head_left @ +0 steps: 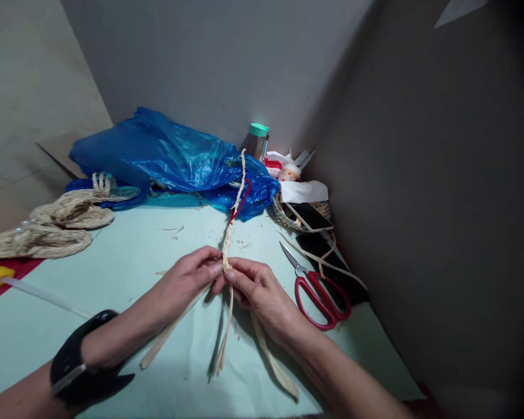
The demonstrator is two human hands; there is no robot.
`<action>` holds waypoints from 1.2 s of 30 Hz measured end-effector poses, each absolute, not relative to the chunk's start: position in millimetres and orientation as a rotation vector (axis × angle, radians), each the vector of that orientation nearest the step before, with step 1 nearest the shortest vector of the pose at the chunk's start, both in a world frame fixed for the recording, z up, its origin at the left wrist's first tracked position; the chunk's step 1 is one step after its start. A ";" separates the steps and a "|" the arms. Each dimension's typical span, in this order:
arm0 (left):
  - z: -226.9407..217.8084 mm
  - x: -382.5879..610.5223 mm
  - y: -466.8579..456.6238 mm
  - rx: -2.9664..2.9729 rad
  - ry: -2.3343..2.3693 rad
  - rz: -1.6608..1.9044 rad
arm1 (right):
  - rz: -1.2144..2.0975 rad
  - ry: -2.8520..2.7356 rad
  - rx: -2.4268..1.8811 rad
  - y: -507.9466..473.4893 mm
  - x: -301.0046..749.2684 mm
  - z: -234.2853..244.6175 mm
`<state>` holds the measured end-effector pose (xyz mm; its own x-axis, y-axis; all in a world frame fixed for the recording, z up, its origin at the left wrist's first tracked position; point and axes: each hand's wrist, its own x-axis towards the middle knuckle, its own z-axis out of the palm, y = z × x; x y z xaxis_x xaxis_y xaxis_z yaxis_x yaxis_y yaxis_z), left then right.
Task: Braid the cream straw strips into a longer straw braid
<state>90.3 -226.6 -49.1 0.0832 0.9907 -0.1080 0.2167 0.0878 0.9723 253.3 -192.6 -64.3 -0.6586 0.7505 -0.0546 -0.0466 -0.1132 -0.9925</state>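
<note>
Strands of pale fibre (271, 364), fanned out in three groups below the left hand (192, 270) and right hand (251, 282). Pinching with both, side by side, the lower end of a plaited cord (226, 238) over the middle of the pale green tabletop (179, 378). Runs straight away from that grip, with red thread (244, 198) partway along. To the right, red-handled scissors (317, 294). Farther left, coiled fibre hanks (52, 244); farther right, smartphone (312, 216) against a woven basket (282, 219). Behind, crumpled blue plastic bag (174, 151) and green-lidded bottle (257, 139).
</note>
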 end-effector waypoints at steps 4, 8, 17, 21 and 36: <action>-58.5 93.1 -221.9 1.046 1.105 0.902 | 1.847 -1.656 -0.780 -192.9 256.0 -62.8; -57.8 92.8 -225.1 1.052 1.178 0.886 | 1.739 -1.743 -0.844 -193.9 257.9 -65.8; -51.3 91.1 -228.0 1.183 1.442 0.816 | 1.229 -2.208 -1.031 -204.1 262.0 -49.6; -52.7 93.1 -227.7 1.296 1.545 0.845 | 0.703 -2.480 -1.211 -207.7 259.6 -50.9; -57.7 93.7 -231.8 1.006 1.418 0.935 | -0.225 -2.528 -0.735 -225.1 248.6 -74.5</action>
